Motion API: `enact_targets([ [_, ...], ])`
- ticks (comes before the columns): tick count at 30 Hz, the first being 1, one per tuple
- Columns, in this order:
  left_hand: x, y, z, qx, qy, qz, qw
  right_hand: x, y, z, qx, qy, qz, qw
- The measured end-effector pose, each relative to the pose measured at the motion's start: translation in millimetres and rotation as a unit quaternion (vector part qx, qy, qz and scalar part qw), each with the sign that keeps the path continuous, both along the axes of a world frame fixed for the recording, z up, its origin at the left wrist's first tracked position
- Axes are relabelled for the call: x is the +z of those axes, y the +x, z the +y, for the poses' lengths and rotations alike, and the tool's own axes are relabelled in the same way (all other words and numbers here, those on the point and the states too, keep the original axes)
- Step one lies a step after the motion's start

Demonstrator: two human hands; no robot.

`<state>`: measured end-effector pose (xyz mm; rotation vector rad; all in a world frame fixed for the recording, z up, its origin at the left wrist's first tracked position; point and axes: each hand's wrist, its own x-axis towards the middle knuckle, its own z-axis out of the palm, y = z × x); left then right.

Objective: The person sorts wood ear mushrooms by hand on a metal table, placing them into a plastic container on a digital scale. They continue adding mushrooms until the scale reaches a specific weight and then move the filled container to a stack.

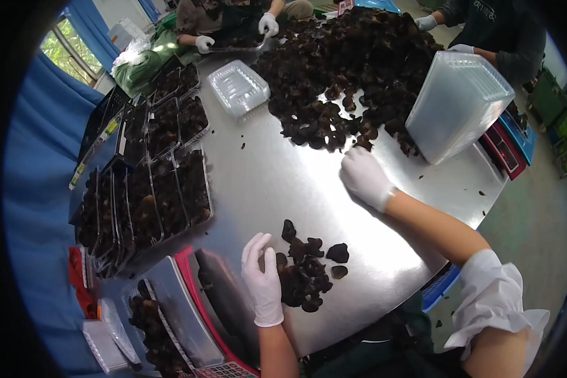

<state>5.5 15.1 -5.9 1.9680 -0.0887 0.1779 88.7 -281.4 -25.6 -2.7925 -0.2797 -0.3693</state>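
My left hand [263, 280], in a white glove, rests on its edge beside a small heap of black wood ear mushrooms [307, 271] on the metal table. Its fingers are extended, with the thumb apart, and nothing is in its grasp. Farther out, my gloved right hand [366, 179] is at the near edge of a large pile of wood ear mushrooms [359, 60]. The fingers of that hand are curled together. Whatever lies under its fingertips is hidden.
Clear plastic trays filled with mushrooms [160, 201] line the left side. A stack of empty clear trays [457, 107] stands at right, and another tray stack [239, 88] sits farther back. A pink-edged scale [223, 296] is at lower left. Two co-workers [233, 25] [491, 38] work opposite.
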Motion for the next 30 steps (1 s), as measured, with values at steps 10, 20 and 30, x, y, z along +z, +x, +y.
enact_targets([
  [10, -3, -1, -2, -0.013, -0.023, -0.007, 1.000, 19, -240, -184, -0.363, -0.139, 0.043, 0.920],
  [20, -3, -1, -2, -0.003, 0.005, -0.025, 1.000, 59, -59, -81, -0.014, 0.140, -0.043, 0.989],
  [30, 6, 1, -1, 0.005, 0.034, 0.017, 0.999, 30, 106, 29, 0.022, 0.064, -0.005, 0.998],
])
